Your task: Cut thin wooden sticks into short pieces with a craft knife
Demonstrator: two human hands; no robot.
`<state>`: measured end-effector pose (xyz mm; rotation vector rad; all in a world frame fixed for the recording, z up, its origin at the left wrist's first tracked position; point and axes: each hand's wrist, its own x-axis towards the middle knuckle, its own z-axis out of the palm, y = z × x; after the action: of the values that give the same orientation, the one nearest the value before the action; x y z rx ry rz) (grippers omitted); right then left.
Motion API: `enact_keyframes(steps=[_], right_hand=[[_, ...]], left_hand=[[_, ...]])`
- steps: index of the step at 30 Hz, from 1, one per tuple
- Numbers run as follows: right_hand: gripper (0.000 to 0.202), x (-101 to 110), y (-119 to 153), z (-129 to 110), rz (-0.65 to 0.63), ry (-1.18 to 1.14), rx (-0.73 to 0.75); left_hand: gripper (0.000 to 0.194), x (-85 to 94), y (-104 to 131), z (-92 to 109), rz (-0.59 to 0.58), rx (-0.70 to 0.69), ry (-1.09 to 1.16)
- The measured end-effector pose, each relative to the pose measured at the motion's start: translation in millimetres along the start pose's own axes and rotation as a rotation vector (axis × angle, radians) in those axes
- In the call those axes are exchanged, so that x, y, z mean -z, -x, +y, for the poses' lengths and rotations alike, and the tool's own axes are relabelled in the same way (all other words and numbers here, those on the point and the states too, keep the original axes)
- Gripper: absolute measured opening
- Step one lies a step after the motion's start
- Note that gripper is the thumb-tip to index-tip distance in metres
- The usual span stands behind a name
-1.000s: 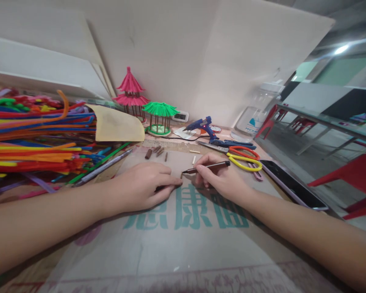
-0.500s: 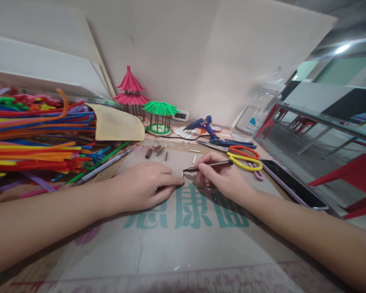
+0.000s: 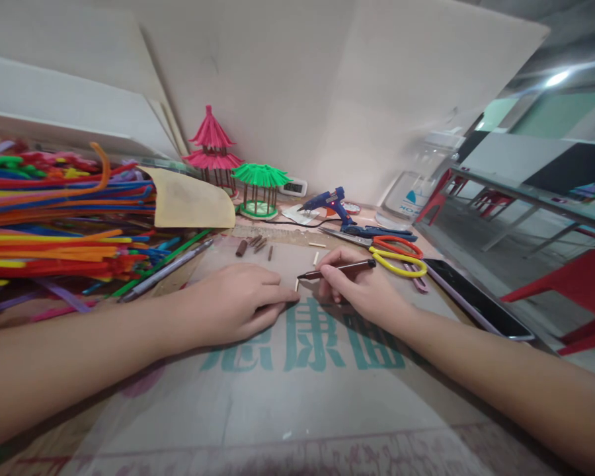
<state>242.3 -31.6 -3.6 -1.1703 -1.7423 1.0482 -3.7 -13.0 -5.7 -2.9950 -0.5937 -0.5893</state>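
Observation:
A brown marker pen (image 3: 353, 266) is gripped between the thumb and fingers of my right hand (image 3: 359, 281). Its tip meets the upper end of a short pale wooden stick (image 3: 297, 284) on the plastic-covered tabletop (image 3: 258, 410). My left hand (image 3: 242, 297) lies low on the table, its index fingertip holding down the stick's near end; the other fingers are folded under and partly hidden. Just beyond my right hand are two more pale sticks, one upright in view (image 3: 316, 258) and one crosswise (image 3: 317, 245). Several brown-coloured pieces (image 3: 259, 244) lie beyond my left hand.
Bundles of coloured pipe cleaners (image 3: 64, 205) fill the left side. Behind stand a pink-roofed pavilion (image 3: 211, 142) and a green-roofed pavilion (image 3: 260, 188). A blue glue gun (image 3: 330, 200), scissors (image 3: 396, 254), a phone (image 3: 476, 301) and a clear plastic jar (image 3: 411, 185) sit towards the right.
The marker's rear end has shifted slightly left, its tip still at the stick. My left hand keeps the same place.

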Motion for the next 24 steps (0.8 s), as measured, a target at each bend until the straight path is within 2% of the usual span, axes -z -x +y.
enact_keyframes(steps=[4, 16, 24], right_hand=[[0.02, -0.4, 0.0, -1.2, 0.012, 0.017, -0.007], [0.02, 0.9, 3.5, -7.3, -0.065, -0.03, -0.006], [0.019, -0.6, -1.1, -1.6, 0.024, 0.0, -0.003]], left_hand=[[0.029, -1.1, -0.5, -0.9, 0.003, 0.012, 0.025], [0.032, 1.4, -0.6, -1.1, -0.035, 0.034, 0.067], [0.029, -1.5, -0.8, -2.5, -0.018, 0.023, 0.063]])
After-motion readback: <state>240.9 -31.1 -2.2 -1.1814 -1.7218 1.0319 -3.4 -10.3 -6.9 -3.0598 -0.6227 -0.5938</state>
